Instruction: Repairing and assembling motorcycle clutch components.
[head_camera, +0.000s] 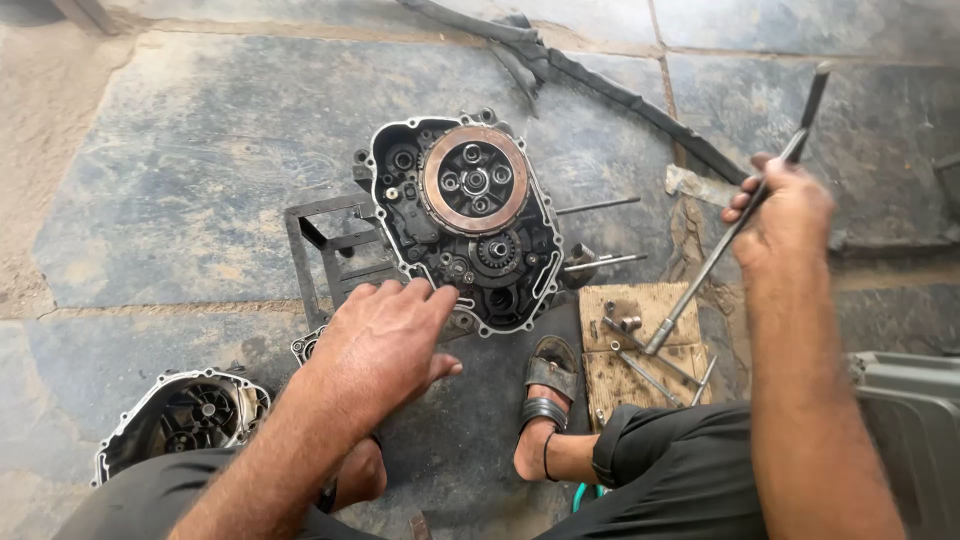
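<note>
An open engine case (455, 215) with a round clutch pack (474, 180) stands on a black metal frame (325, 250) on the stone floor. My left hand (385, 345) reaches toward the case's lower left edge, fingers spread, holding nothing. My right hand (785, 215) is raised to the right and grips a long metal socket wrench (735, 225), its lower end over a wooden block (640, 345).
A removed engine cover (190, 415) lies at lower left. Metal rods (600, 262) stick out right of the case. Small tools lie on the wooden block. A rubber strip (600, 85) crosses the floor at top. My sandalled foot (548, 390) rests below the case; a grey bin (910, 410) sits at right.
</note>
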